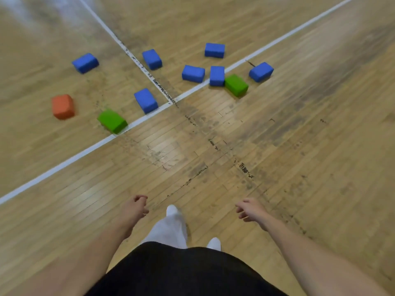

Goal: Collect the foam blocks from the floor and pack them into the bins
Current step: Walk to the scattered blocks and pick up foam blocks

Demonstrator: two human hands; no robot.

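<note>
Looking down at the wooden floor, I see the foam blocks scattered well ahead of me, around the spot where two white lines cross. An orange block lies farthest left, a green block sits against the long line just right of it, and the nearest blue block lies beside the crossing. Six more blue ones spread beyond, a far blue block touching a second green block on the right. Scuffed floorboards lie between me and them. My white socks and black shorts show below. My left hand and right hand hang in front of me, fingers loosely curled, holding and touching nothing.
</note>
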